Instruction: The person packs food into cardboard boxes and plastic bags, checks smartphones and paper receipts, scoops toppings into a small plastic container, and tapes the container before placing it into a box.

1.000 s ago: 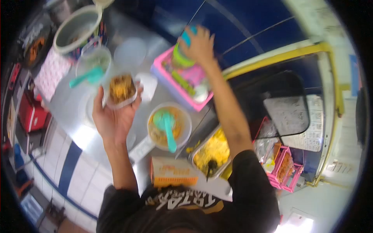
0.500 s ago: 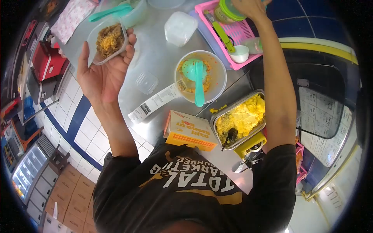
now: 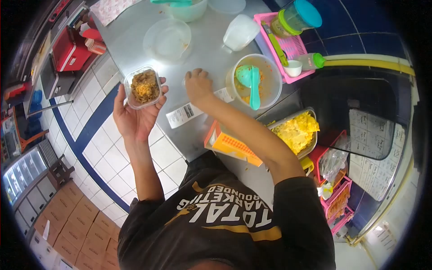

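Note:
My left hand (image 3: 135,119) holds a small clear square container (image 3: 145,104) from below, filled with brown food (image 3: 144,85) that has orange-yellow crumbs on top. Over the steel table, my right hand (image 3: 198,85) is turned palm down with its fingers bent at a small clear lid, mostly hidden under them. A printed label strip (image 3: 182,114) lies just below that hand. To its right is a round tub (image 3: 272,90) with a turquoise spoon (image 3: 255,92) in it.
A metal pan of yellow food (image 3: 297,132) and an orange-white box (image 3: 234,146) are near my right forearm. The pink tray (image 3: 297,47) carries a turquoise-lidded jar (image 3: 292,20). A white container (image 3: 240,32) and a round clear lid (image 3: 167,40) lie on the steel table (image 3: 128,42).
My right hand has left the turquoise-lidded jar and come down to the small clear lid. My left hand still holds the food container, now lower in view. The camera view has shifted.

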Demonstrator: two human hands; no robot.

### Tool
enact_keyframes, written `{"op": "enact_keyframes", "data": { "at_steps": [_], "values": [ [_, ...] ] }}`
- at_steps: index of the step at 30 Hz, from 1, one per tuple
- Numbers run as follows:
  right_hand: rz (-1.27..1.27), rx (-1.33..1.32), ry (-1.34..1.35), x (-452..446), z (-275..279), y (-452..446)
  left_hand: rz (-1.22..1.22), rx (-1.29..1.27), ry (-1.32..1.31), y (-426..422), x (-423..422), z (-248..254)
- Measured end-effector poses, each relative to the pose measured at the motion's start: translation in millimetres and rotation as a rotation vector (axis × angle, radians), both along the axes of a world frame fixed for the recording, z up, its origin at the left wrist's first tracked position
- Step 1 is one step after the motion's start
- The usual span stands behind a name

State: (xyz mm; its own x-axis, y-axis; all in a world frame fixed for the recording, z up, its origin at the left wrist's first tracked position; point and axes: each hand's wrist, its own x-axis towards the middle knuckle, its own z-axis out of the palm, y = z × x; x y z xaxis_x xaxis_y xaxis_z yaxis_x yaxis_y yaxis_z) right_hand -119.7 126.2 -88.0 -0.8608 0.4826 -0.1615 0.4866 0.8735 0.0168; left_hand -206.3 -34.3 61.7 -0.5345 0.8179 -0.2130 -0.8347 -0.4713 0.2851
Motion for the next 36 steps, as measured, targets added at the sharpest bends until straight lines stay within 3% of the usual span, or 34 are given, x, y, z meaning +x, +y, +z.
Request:
{"op": "enact_keyframes", "data": {
  "at_steps": [7,9,12,14,16,20,23,25,29,31,33,36],
  "values": [
    [0.028,-0.285,0.077,12.8,36.3,14.5,-0.035,-0.013,0.014,-33.6,33.9,-12.3],
    [0.006,-0.348,0.268,24.9,77.6,16.7,-0.055,-0.031,0.037,-40.6,47.1,-9.4],
    [0.108,-0.551,0.701,88.1,188.9,5.8,-0.102,-0.135,0.064,-50.6,84.8,1.4],
    [0.279,-0.734,0.764,150.9,236.8,-22.0,-0.159,-0.247,0.054,-50.2,124.3,15.8],
    [0.316,-0.686,0.74,208.1,246.4,-50.2,-0.241,-0.252,0.044,-52.5,169.8,19.6],
    [0.256,-0.518,0.708,327.0,231.1,-86.3,-0.497,-0.143,0.004,-59.4,267.6,-2.8],
    [0.073,-0.501,0.713,428.9,219.5,-118.1,-0.7,-0.233,-0.028,-57.5,343.4,2.6],
    [-0.046,-0.498,0.709,494.2,209.6,-143.6,-0.906,-0.112,-0.092,-64.3,393.8,-13.1],
    [-0.26,-0.444,0.745,595.7,183.5,-199.7,-1.061,-0.273,0.003,-80.4,480.9,-37.2],
    [-0.336,-0.434,0.803,634.3,168.5,-226.0,-1.217,-0.295,0.262,-79.3,520.0,-48.0],
    [-0.786,-0.511,0.973,657.5,155.8,-255.5,-1.259,-0.294,0.185,-84.1,546.8,-57.3],
    [-0.979,-0.594,1.12,668.3,125.8,-286.3,-1.346,-0.374,0.279,-94.9,577.4,-74.2]
  ]
}}
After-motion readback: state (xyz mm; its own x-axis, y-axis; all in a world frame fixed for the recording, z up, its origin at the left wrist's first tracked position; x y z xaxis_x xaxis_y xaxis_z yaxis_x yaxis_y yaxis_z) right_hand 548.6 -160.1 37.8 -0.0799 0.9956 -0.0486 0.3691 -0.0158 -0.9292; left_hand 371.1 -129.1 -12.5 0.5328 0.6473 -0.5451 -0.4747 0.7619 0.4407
